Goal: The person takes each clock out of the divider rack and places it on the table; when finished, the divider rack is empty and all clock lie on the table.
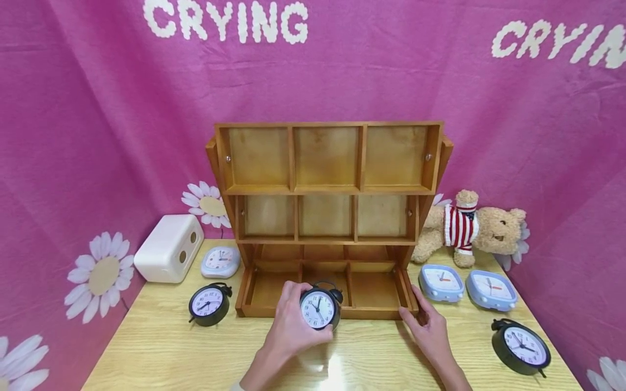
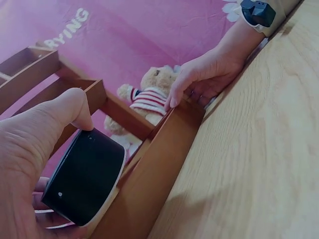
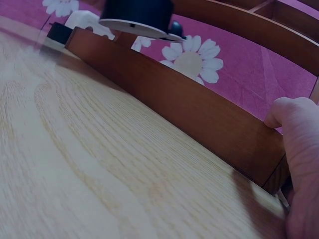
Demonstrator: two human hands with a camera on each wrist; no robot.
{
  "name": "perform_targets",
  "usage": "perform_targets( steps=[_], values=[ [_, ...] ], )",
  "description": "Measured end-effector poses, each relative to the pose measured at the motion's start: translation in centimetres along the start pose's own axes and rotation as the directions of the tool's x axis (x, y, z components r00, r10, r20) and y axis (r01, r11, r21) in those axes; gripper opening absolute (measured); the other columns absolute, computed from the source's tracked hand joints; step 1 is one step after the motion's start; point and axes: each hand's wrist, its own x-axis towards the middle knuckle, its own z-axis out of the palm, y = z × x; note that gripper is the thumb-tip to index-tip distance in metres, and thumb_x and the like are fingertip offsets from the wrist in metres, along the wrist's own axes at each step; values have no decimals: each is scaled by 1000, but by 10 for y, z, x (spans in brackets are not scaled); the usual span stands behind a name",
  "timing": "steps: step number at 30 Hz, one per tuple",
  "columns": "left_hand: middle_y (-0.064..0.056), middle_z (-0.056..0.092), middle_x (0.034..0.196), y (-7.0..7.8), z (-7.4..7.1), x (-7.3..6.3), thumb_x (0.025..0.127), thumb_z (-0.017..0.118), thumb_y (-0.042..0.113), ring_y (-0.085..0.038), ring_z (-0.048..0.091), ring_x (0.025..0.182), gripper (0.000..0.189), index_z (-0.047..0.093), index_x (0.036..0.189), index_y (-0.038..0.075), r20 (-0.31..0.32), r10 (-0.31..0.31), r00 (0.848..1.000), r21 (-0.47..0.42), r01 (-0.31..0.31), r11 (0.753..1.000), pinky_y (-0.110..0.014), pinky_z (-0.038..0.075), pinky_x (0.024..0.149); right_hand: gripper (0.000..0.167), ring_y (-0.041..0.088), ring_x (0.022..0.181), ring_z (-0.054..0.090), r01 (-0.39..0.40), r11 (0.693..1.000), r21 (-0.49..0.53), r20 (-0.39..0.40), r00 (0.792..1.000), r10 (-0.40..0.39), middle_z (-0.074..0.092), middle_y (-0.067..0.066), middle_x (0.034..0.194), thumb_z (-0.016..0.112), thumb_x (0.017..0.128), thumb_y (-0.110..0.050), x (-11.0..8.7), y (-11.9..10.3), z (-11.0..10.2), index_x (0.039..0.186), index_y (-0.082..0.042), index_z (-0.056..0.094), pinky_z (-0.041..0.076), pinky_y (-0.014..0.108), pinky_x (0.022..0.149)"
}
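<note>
My left hand (image 1: 292, 327) grips a round black alarm clock (image 1: 317, 308) by its sides, its white dial facing up in the head view. The clock is at the front edge of the tiered wooden shelf (image 1: 313, 313), over the bottom row of compartments. In the left wrist view the clock's black casing (image 2: 85, 177) shows between my thumb and fingers. My right hand (image 1: 429, 327) holds the shelf's front right corner, the thumb on the front board and the fingers along the outer side. The right wrist view shows that thumb (image 3: 286, 110) over the board's top edge.
Left of the shelf are a white box (image 1: 166, 247), a pale square clock (image 1: 220, 262) and a black alarm clock (image 1: 209, 304). To the right lie a teddy bear (image 1: 494, 232), blue clocks (image 1: 442, 283) and another black alarm clock (image 1: 521, 347). A pink curtain (image 1: 342, 76) hangs behind.
</note>
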Motion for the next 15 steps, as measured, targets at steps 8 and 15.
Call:
perform_targets(
  steps=[8, 15],
  values=[
    [6, 56, 115, -15, -22, -21, 50, 96, 26, -11, 58, 99, 81, 64, 124, 14, -103, -24, 994, -7, 24, 1000, -36, 57, 86, 62, -9, 119, 54, 2, 1000, -24, -2, 1000, -2, 49, 34, 149, 72, 96, 1, 0, 0, -1, 153, 4, 48, 47, 8, 94],
    [4, 57, 117, -32, -45, -49, 48, 97, 22, -11, 58, 103, 83, 66, 125, 12, -211, -83, 974, 7, 87, 996, -37, 57, 87, 62, -8, 116, 57, -1, 1000, -11, -4, 1000, 1, 51, 36, 146, 72, 95, 2, 0, 0, -1, 153, 4, 48, 49, 9, 93]
  ],
)
